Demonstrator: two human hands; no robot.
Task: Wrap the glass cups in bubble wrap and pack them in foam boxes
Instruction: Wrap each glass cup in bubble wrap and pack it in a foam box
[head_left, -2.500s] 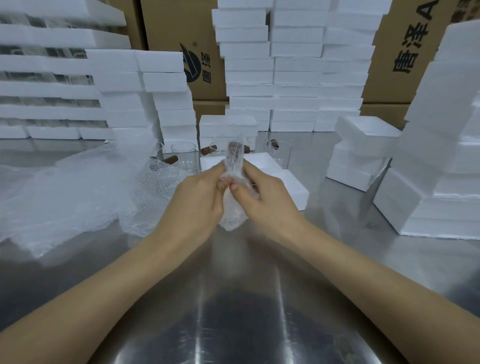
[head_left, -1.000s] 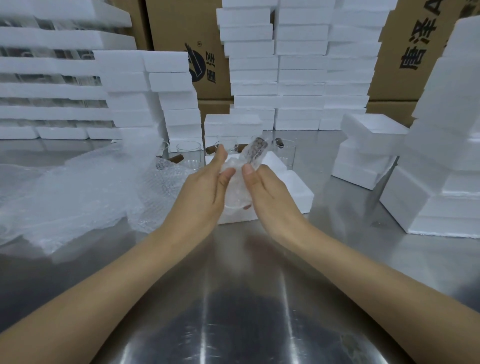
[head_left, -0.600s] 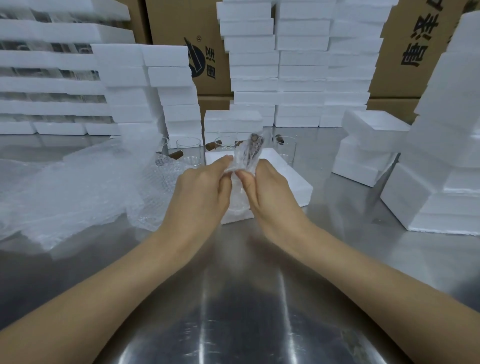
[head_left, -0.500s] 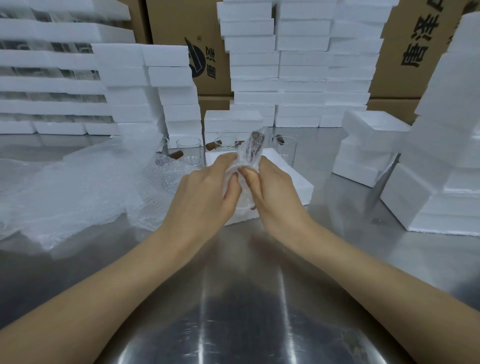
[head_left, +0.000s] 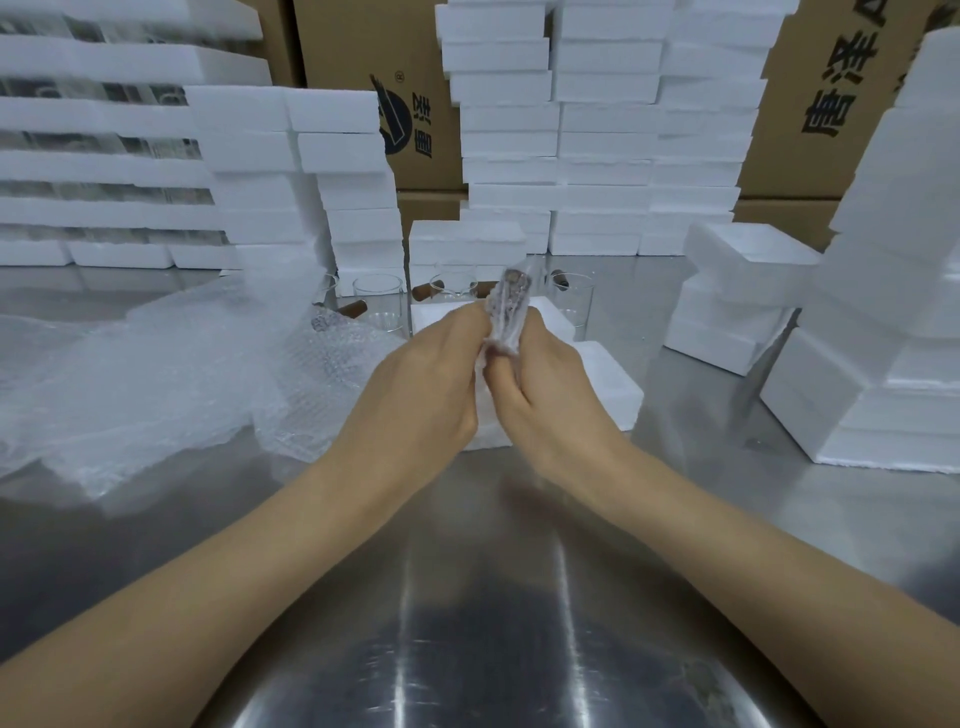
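A stainless-steel table (head_left: 467, 623) in a packing room, walled in by stacks of white foam boxes (head_left: 597, 130) and cardboard cartons (head_left: 353, 47), is where a worker wraps glassware. The left hand (head_left: 421, 384) and right hand (head_left: 550, 384) meet at centre, fingers of both curled tight round a bubble-wrapped bundle (head_left: 506, 317), judged to be one of the glass cups. The bundle stands nearly upright between the fingertips. Its upper end, with something dark brown showing through the film, pokes above them, and its lower part is hidden between the palms. It is held over a low foam box (head_left: 608, 379) lying on the table just beyond the hands; whether that box is open cannot be told. The wrapping looks close to finished, the packing not yet done. Much work appears to remain: several unwrapped glass cups (head_left: 378, 299) wait in a row behind the hands, and a loose heap of bubble wrap (head_left: 156, 374) lies to the left.
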